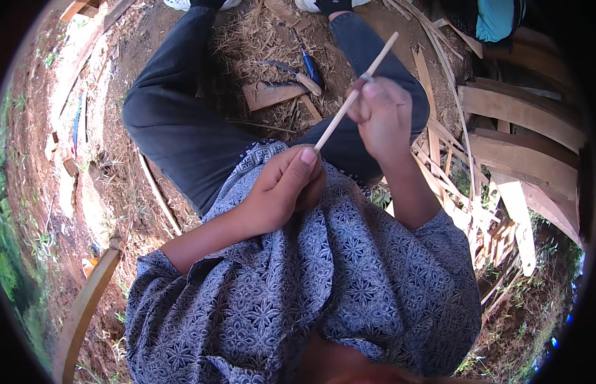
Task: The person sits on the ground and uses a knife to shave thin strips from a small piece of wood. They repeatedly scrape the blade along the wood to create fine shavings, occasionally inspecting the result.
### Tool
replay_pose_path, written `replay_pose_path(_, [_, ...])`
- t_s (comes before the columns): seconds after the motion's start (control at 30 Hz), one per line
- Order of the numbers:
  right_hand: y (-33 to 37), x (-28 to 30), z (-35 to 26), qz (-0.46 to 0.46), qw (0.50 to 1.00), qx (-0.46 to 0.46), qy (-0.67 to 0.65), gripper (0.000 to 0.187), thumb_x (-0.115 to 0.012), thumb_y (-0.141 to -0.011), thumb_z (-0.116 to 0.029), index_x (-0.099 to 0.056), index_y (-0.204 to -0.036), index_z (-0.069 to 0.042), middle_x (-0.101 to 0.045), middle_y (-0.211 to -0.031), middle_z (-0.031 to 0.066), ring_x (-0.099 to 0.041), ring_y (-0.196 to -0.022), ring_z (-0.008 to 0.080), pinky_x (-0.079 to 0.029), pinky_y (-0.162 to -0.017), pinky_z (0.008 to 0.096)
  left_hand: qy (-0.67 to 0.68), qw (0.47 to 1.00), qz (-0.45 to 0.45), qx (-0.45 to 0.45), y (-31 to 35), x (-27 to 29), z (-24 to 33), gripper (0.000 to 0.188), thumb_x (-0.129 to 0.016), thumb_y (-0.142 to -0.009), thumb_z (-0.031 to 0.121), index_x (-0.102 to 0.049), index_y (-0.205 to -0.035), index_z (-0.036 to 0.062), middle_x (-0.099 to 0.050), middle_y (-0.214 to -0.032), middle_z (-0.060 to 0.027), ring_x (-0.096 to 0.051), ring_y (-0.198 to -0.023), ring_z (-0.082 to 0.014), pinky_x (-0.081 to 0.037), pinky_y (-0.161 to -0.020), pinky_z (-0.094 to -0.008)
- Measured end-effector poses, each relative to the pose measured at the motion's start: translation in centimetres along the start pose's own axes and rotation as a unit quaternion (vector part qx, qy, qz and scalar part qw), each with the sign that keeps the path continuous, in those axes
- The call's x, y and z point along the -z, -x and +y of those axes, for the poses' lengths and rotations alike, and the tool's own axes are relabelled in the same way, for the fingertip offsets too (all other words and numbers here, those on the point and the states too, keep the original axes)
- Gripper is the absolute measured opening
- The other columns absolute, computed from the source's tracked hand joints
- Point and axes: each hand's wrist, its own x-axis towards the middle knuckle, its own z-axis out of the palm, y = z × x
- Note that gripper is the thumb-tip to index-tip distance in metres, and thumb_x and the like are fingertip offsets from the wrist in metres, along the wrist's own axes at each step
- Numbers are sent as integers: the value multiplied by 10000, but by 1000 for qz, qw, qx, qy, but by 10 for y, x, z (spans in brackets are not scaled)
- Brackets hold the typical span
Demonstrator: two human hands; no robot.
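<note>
A slim, pale wooden stick (339, 118) slants up to the right in front of my chest. My left hand (288, 182) is closed round its lower end, thumb lying along the top. Farther up, my right hand (384, 115) is closed about the stick, somewhat smeared by motion. A small reddish-brown piece (355, 86) shows between those fingers and the stick; its kind is unclear. Between my legs, a curved knife with a wooden handle (309, 83) lies on the ground beside a blue-handled tool (311, 67). Both are near a flat wood offcut (272, 96).
Wood shavings (240, 48) litter the ground between my bent legs. Curved planks (522, 112) are stacked at the right, with thin wood strips (439, 153) beside them. A turquoise item (496, 19) sits at the upper right. Another curved timber (87, 307) rises at the lower left.
</note>
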Motion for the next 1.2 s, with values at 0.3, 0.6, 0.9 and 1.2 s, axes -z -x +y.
replay_pose_path(0.3, [2,11,1,-13,998,19,-53,294,-561,-933,-130,-488,-661,-43,-408,-576,23,-378,-522,89,-291,-487,259,20,1000,1,12,-3,2,4,418,-344,-1072,397,-362,-768,111,-354,-577,18,-293,-495,-73,-252,-455,-250])
replay_pose_path(0.6, [-10,30,2,76,994,-20,-78,363,-492,-994,-189,-430,-655,-72,-358,-562,-10,-292,-479,79,-230,-453,256,-7,1000,-14,-1,6,7,0,419,-348,-1073,376,-363,-758,100,-352,-616,25,-302,-508,-74,-268,-464,-251])
replay_pose_path(0.9, [27,3,11,-119,985,59,112,312,-493,-949,-108,-505,-645,-40,-365,-526,-3,-332,-458,112,-277,-472,280,-18,1000,-6,24,-3,3,3,409,-353,-1074,376,-395,-776,99,-370,-629,24,-314,-516,-69,-274,-465,-247])
replay_pose_path(1.2, [23,6,8,-22,999,-8,39,224,-521,-959,-125,-597,-781,-12,-414,-545,-14,-387,-491,89,-317,-505,259,-29,1000,7,10,-3,-1,1,405,-352,-1073,378,-386,-777,103,-363,-616,27,-317,-507,-71,-278,-458,-243])
